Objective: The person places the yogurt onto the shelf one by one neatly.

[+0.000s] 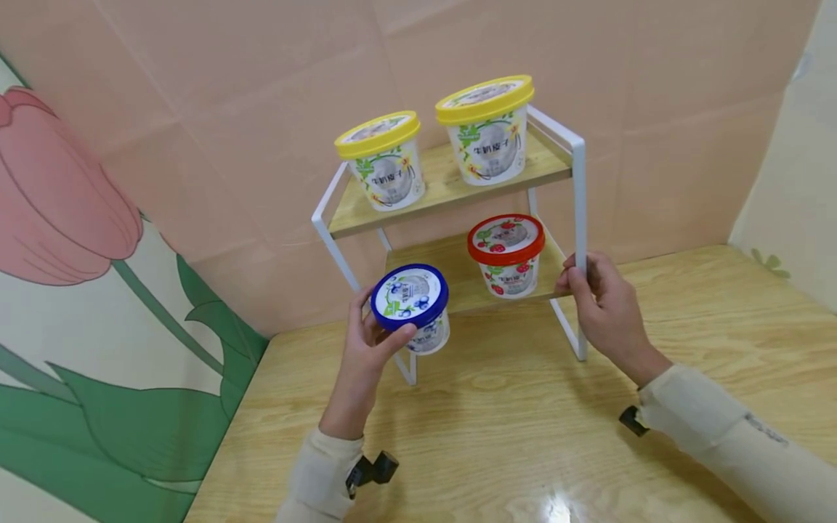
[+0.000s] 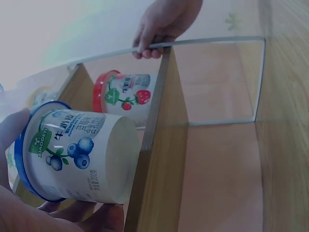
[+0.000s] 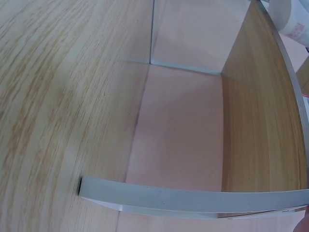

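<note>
My left hand [image 1: 363, 350] grips a white tub [image 2: 79, 154] with a blue lid and blueberry pictures. It is at the front left of the lower board [image 1: 451, 270] of a two-tier shelf; whether its base touches the board I cannot tell. With its fingers and thumb, my right hand [image 1: 608, 309] holds the white front post [image 1: 580, 218] at the shelf's right side. A red-lidded strawberry tub [image 1: 506, 256] stands upright on the lower board, towards the right. Two yellow-lidded tubs, one left [image 1: 386, 163] and one right [image 1: 489, 134], stand on the upper board [image 1: 434, 163].
The shelf stands on a wood-grain table [image 1: 497, 436] before a pink backdrop [image 1: 261, 109]. To the left is a panel with a large tulip [image 1: 62, 196]. A pale wall [image 1: 798, 167] borders the table on the right.
</note>
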The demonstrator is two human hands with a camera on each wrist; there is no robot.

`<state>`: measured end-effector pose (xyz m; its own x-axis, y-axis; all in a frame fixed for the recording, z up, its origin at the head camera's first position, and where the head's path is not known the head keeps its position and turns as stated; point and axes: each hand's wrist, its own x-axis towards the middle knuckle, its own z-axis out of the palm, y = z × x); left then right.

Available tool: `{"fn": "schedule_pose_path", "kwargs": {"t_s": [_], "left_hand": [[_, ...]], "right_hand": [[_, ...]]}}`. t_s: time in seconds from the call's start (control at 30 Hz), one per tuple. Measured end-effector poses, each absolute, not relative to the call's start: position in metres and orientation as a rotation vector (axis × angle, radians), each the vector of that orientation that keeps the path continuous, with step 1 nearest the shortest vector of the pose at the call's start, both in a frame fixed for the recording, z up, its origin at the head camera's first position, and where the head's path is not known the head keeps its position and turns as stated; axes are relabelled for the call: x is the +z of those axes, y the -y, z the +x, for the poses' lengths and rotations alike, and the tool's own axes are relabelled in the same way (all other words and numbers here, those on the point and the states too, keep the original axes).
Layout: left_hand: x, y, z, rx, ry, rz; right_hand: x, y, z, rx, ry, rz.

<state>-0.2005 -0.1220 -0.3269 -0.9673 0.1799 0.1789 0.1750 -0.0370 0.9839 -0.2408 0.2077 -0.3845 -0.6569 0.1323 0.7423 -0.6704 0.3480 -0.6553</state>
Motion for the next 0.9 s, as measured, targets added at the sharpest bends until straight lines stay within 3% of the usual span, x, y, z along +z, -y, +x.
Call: {"fn": "schedule_pose_path", "kwargs": {"t_s": [0.9], "left_hand": [[-0.324, 0.111, -0.213, 2.127, -2.222, 0.469]], "right_hand": [[-0.384, -0.206, -0.241, 1.419, 1.843, 0.454]]}}
